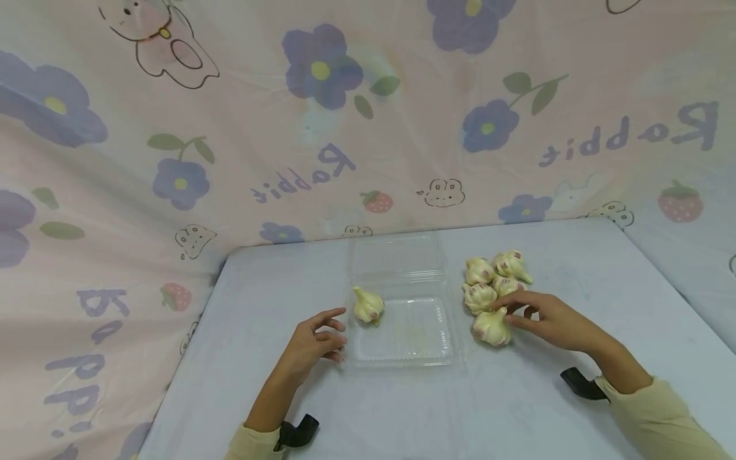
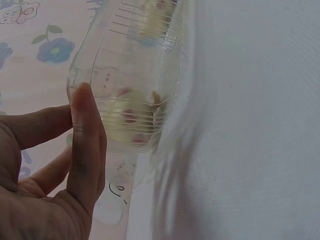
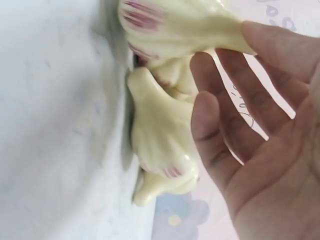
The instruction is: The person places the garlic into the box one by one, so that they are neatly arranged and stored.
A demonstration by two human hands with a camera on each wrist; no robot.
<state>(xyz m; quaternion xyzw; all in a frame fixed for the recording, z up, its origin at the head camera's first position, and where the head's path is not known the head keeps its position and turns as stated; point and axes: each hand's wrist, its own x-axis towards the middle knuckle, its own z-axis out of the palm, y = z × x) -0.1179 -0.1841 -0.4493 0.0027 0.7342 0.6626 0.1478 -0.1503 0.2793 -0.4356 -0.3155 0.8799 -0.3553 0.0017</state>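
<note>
A clear plastic clamshell box (image 1: 402,365) lies open, its lid laid back, with one garlic bulb (image 1: 368,305) at the left of its base. My left hand (image 1: 313,342) is at the box's left side, fingers loosely bent and holding nothing; in the left wrist view a fingertip (image 2: 82,95) overlaps the clear wall, and I cannot tell whether it touches. To the right of the box, my right hand (image 1: 554,321) pinches the neck of the nearest garlic bulb (image 1: 492,328) between thumb and fingers. That bulb (image 3: 175,25) has purple streaks in the right wrist view.
Several more garlic bulbs (image 1: 480,298) sit clustered just behind the pinched one. A white cloth covers the table (image 1: 517,409). A printed curtain (image 1: 402,128) hangs behind and at the sides. A black wrist mount (image 1: 583,384) is on each forearm.
</note>
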